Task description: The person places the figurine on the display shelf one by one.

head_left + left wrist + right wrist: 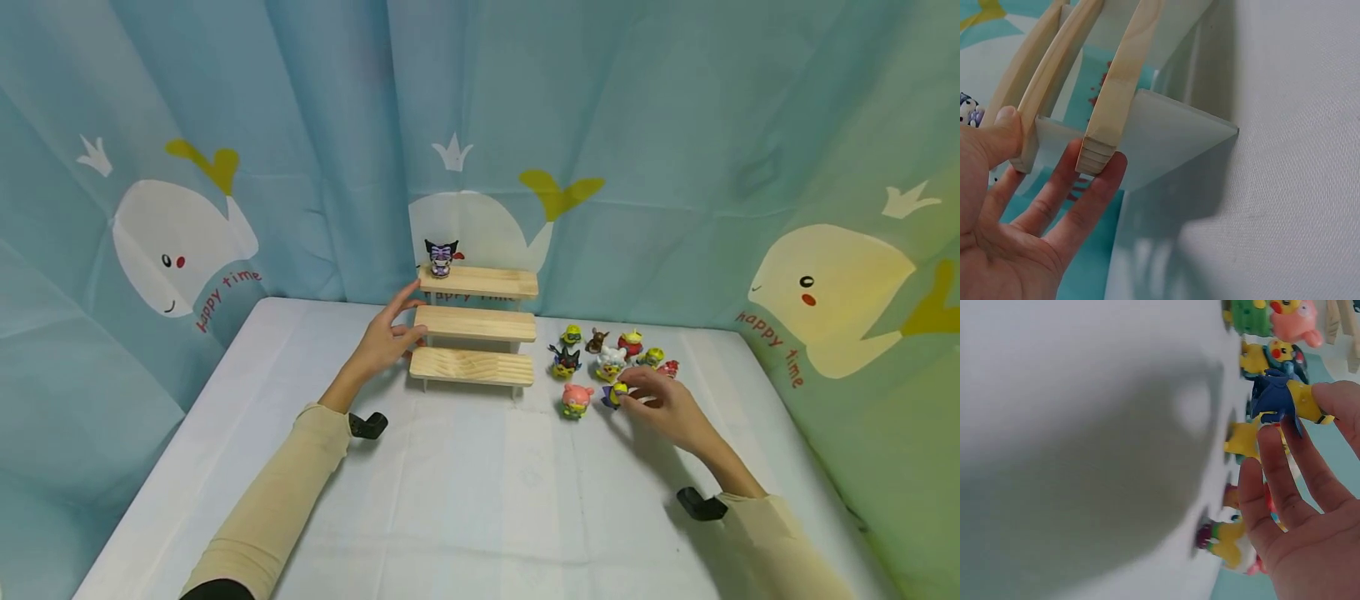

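Note:
A three-tier wooden display stand point(474, 323) with pale planks and translucent supports stands at the back of the table. At its left end my left hand point(384, 340) holds it. In the left wrist view, the thumb point(1005, 132) lies against the middle plank and fingertips touch the lowest plank's end. A black-and-purple figurine point(441, 258) stands on the top tier's left end. My right hand point(671, 408) pinches a small yellow figurine point(1300, 400) with a dark blue cape-like part between thumb and fingers, off the table. Beside it stands a pink-and-yellow figurine point(576, 400).
Several small figurines stand grouped behind my right hand, among them a black-eared one point(565, 362), a white-topped one point(611, 362) and a brown one point(597, 340). A whale-print curtain point(480, 100) hangs behind the white table point(465, 492).

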Motion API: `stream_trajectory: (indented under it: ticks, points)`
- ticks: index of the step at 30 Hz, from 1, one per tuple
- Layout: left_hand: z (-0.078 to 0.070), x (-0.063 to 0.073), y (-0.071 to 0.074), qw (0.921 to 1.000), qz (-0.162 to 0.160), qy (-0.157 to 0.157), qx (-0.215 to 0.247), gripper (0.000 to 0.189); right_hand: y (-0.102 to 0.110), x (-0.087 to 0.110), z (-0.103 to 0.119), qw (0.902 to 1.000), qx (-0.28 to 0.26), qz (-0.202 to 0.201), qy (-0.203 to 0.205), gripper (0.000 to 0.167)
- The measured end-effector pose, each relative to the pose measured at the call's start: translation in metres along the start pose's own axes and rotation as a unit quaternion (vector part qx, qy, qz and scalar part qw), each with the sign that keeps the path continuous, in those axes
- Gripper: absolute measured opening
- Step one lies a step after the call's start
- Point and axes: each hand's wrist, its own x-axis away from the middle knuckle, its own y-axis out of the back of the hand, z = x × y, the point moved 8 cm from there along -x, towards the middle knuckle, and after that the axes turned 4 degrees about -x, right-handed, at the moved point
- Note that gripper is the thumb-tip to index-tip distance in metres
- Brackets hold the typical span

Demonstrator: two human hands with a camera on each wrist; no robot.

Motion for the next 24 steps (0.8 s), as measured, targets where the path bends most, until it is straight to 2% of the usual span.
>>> stream_trajectory:
  ticks: [2,6,12,24]
  points:
    - [0.000,0.001,0.000,1.0000,-0.001,0.003,-0.002,0.076,0.004,-0.001,0.012,0.9999,0.008,-0.004,0.006,0.028]
    - [-0.001,0.001,0.000,0.9999,-0.004,0.009,-0.007,0.076,0.013,-0.004,0.022,0.9996,0.022,-0.011,0.016,0.028]
    - [-0.001,-0.001,0.000,0.9999,-0.005,0.004,-0.013,0.077,0.028,-0.007,0.031,0.9992,0.021,-0.013,0.030,0.033]
    - [-0.006,0.000,0.000,0.9999,0.004,0.004,-0.012,0.078,0.055,-0.014,0.049,0.9983,0.029,-0.028,0.041,0.029]
